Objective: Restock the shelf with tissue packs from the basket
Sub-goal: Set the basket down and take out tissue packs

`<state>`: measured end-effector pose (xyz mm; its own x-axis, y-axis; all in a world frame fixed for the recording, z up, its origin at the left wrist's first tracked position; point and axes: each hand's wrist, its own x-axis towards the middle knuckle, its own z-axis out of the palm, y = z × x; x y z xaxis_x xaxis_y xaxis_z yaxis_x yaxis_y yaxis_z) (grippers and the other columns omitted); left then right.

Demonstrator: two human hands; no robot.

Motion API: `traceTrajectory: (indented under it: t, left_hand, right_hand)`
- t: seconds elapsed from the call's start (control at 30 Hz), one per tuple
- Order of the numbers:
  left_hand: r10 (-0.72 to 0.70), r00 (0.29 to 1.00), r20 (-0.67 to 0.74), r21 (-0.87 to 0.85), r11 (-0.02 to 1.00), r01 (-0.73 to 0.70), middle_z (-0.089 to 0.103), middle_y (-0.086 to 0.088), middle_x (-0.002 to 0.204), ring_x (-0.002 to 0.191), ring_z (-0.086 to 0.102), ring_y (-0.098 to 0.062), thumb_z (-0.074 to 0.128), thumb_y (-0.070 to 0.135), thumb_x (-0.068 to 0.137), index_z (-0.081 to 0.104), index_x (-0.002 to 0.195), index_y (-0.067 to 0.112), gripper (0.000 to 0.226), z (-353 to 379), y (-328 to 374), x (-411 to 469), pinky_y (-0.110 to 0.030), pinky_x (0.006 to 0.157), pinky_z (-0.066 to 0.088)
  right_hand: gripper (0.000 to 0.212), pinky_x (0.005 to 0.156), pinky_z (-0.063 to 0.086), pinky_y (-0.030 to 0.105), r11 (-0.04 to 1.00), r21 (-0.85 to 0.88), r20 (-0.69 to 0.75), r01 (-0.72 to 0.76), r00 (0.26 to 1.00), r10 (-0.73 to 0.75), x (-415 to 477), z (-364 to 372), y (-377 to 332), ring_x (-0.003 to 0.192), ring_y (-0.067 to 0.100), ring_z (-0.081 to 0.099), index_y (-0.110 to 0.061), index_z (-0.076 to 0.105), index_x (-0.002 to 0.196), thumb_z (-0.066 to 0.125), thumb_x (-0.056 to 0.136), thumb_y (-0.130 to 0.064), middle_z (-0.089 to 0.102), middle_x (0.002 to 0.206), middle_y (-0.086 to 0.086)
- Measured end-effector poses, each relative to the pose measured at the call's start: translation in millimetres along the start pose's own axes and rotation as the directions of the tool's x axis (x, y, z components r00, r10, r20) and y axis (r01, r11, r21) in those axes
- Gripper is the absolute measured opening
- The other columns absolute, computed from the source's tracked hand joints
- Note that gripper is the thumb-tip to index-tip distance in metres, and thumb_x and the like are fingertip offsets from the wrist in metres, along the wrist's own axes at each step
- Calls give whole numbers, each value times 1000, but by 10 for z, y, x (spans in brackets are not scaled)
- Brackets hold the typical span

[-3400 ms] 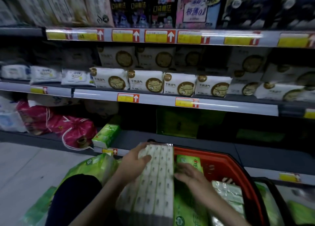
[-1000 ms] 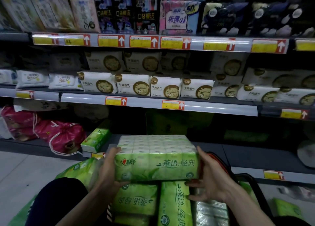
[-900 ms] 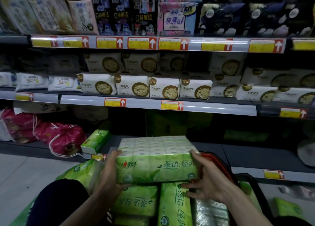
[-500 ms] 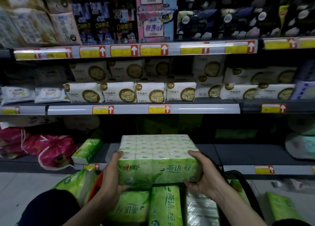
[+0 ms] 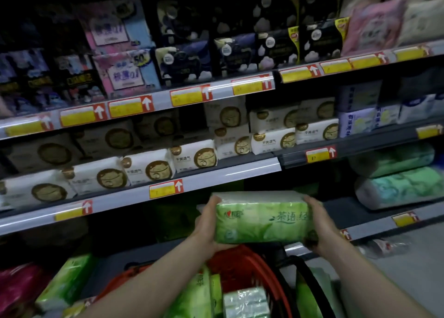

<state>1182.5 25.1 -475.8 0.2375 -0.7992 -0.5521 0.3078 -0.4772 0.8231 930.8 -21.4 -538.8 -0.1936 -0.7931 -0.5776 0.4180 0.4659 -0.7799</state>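
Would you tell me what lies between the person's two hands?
In the head view, a green tissue pack fills that gap; the left hand grips its left end, the right hand its right end, above the red basket.

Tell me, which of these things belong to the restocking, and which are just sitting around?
Part of the job: green tissue pack, gripped by the left hand and right hand; red basket; more green packs inside it.

Just sitting there: white gold-badged packs; dark packs above them; mint rolls; pink bag.
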Motion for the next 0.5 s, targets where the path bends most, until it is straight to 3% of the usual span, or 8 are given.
traceTrajectory:
  t: [0.1, 0.13, 0.2, 0.23, 0.3, 0.33, 0.43, 0.5]
  left_hand:
    - [25, 1000, 9, 30, 999, -25, 75, -19, 111, 91, 76, -43, 75, 59, 60, 64, 123, 13, 79, 430, -31, 231, -64, 68, 60]
    - [46, 999, 11, 28, 999, -47, 75, -18, 111, 91, 75, -41, 74, 59, 65, 64, 121, 13, 73, 589, -51, 265, -62, 65, 61]
    - [65, 998, -5, 36, 997, -65, 72, -17, 111, 90, 75, -40, 71, 61, 69, 64, 116, 12, 68, 869, -144, 430, -62, 63, 61]
    - [67, 998, -8, 42, 997, -66, 71, -16, 112, 90, 74, -39, 71, 63, 67, 65, 115, 12, 70, 991, -201, 533, -64, 62, 61]
    - [65, 998, -20, 74, 995, -63, 71, -15, 113, 91, 74, -39, 70, 68, 61, 68, 116, 13, 78, 1178, -355, 812, -64, 63, 61]
    - [61, 998, -22, 100, 993, -58, 72, -14, 112, 92, 74, -38, 70, 71, 59, 69, 118, 14, 82, 1248, -441, 957, -63, 66, 62]
    - [8, 1000, 13, 120, 993, -10, 75, -13, 110, 91, 75, -37, 69, 66, 57, 70, 116, 16, 78, 1446, -636, 1242, -61, 69, 62]
    - [-58, 997, 57, 92, 994, 52, 75, -16, 112, 90, 76, -38, 67, 62, 63, 68, 122, 15, 76, 1579, -706, 1311, -58, 67, 63]
  right_hand:
    - [107, 77, 58, 75, 992, 115, -110, 45, 993, -32, 1080, -281, 123, 98, 41, 75, -19, 68, 125, 94, 31, -63, 73, 120, 18]
    - [128, 76, 58, 75, 995, 98, -219, 21, 976, 1, 1306, -270, 165, 106, 39, 70, -24, 61, 134, 94, 20, -69, 65, 133, 16]
    - [145, 82, 58, 71, 988, 154, -354, -1, 934, 56, 1501, -131, 249, 119, 37, 61, -33, 37, 148, 88, 20, -78, 49, 149, 8]
    - [142, 83, 58, 70, 977, 212, -379, -1, 922, 83, 1486, -61, 264, 118, 37, 62, -32, 32, 148, 86, 24, -76, 49, 147, 8]
    - [130, 73, 56, 76, 940, 339, -285, -32, 949, 136, 1453, 43, 269, 101, 41, 72, -27, 44, 140, 90, 25, -66, 62, 129, 13]
    - [128, 68, 53, 79, 944, 323, -246, -73, 956, 158, 1605, 49, 316, 92, 43, 75, -25, 51, 136, 93, 20, -58, 67, 123, 15]
    - [144, 65, 52, 81, 930, 363, -270, -57, 949, 164, 2050, -12, 430, 90, 43, 73, -22, 50, 136, 92, 2, -50, 65, 123, 15]
    - [134, 69, 55, 77, 938, 346, -350, -26, 924, 155, 1781, 9, 289, 94, 41, 70, -17, 44, 139, 93, 19, -52, 62, 124, 14]
